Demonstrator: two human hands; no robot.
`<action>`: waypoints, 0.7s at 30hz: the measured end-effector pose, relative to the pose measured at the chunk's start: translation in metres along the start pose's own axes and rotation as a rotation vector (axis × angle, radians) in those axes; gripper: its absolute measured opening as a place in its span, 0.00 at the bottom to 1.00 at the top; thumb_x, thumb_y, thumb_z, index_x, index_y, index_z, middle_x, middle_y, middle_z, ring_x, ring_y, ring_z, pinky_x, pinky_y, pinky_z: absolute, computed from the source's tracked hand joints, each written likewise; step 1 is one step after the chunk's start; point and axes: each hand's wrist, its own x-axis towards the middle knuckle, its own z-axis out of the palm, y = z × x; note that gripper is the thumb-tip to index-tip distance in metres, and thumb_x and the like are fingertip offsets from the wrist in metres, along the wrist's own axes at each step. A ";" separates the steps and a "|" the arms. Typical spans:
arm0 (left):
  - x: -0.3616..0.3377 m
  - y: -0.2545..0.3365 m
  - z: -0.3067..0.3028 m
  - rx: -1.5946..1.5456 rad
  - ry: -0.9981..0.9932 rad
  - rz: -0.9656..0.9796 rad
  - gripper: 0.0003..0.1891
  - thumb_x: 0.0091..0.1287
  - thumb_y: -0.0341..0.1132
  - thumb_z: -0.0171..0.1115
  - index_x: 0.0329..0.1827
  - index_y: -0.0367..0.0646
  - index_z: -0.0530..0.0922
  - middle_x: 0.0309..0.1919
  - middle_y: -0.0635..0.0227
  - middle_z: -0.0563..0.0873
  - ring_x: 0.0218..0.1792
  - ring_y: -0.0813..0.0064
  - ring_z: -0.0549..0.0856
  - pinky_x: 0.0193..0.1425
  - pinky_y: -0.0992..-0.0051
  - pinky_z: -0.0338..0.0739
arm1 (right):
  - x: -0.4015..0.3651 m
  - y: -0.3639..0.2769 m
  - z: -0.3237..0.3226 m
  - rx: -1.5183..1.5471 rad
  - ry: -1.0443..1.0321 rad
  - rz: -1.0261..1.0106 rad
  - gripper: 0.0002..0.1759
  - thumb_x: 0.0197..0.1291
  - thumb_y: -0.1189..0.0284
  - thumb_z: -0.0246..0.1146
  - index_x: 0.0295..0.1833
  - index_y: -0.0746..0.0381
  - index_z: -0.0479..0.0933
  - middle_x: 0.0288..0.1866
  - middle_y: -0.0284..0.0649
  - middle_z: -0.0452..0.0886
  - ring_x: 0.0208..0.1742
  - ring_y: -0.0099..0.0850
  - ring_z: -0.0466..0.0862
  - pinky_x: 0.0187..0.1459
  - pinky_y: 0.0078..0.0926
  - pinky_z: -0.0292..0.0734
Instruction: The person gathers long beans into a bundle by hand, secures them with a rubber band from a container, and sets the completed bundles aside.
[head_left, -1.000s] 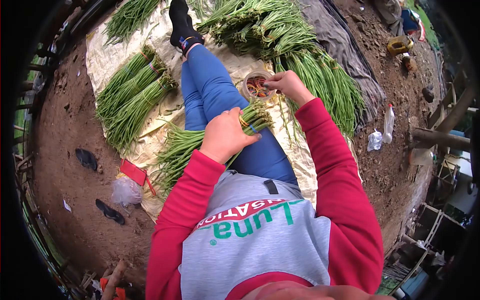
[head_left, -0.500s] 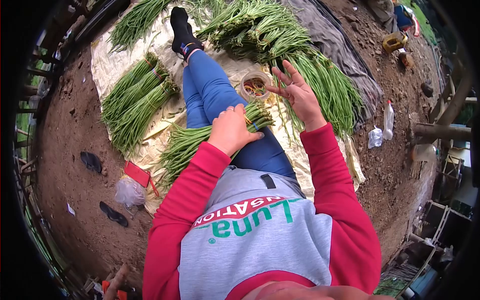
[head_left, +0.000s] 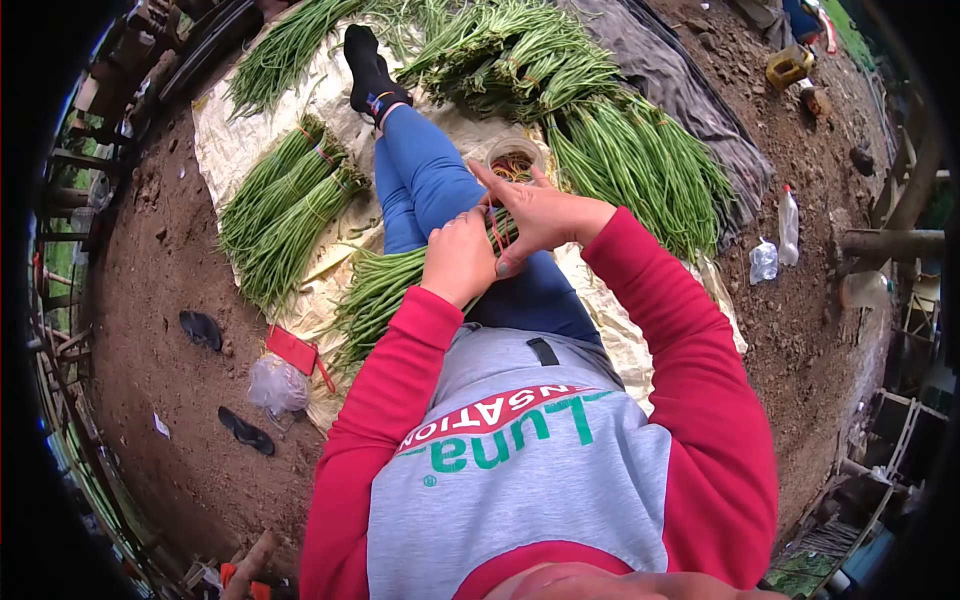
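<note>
A bundle of long green beans lies across my lap, its tip end toward the right. My left hand is wrapped over the bundle near that end and presses it to my thigh. My right hand is at the end of the bundle, thumb and fingers spread around it. A reddish rubber band is stretched between the fingers of my right hand, around the bean ends. Just beyond that hand stands a clear tub of coloured rubber bands, partly hidden by my fingers.
Tied bean bundles lie on the pale sheet at left. A large heap of beans is at right, beside a dark cloth. Sandals, a red pouch and a plastic bottle rest on the dirt.
My right hand, raised with a band on its fingers before, has come down and left to the bundle's end, the band now around the beans. My left hand keeps its hold.
</note>
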 end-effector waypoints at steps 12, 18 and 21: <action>0.002 -0.003 0.001 -0.099 -0.015 0.038 0.48 0.52 0.47 0.79 0.70 0.37 0.60 0.45 0.44 0.86 0.45 0.44 0.87 0.50 0.53 0.81 | -0.012 -0.022 -0.006 -0.034 0.033 0.052 0.78 0.34 0.55 0.83 0.85 0.51 0.35 0.69 0.50 0.77 0.73 0.47 0.75 0.75 0.76 0.33; -0.003 0.007 -0.002 -0.142 0.033 0.228 0.45 0.53 0.39 0.77 0.72 0.36 0.62 0.49 0.45 0.85 0.48 0.44 0.86 0.52 0.54 0.81 | -0.002 -0.007 0.006 0.124 0.004 0.125 0.80 0.34 0.53 0.84 0.85 0.50 0.35 0.70 0.50 0.76 0.74 0.48 0.73 0.75 0.75 0.33; 0.009 0.002 -0.015 -0.072 -0.132 0.126 0.44 0.53 0.41 0.77 0.71 0.35 0.64 0.51 0.47 0.85 0.48 0.45 0.86 0.53 0.56 0.82 | 0.000 -0.022 -0.004 0.119 -0.035 0.069 0.80 0.35 0.54 0.84 0.85 0.49 0.32 0.69 0.56 0.77 0.77 0.48 0.70 0.76 0.74 0.32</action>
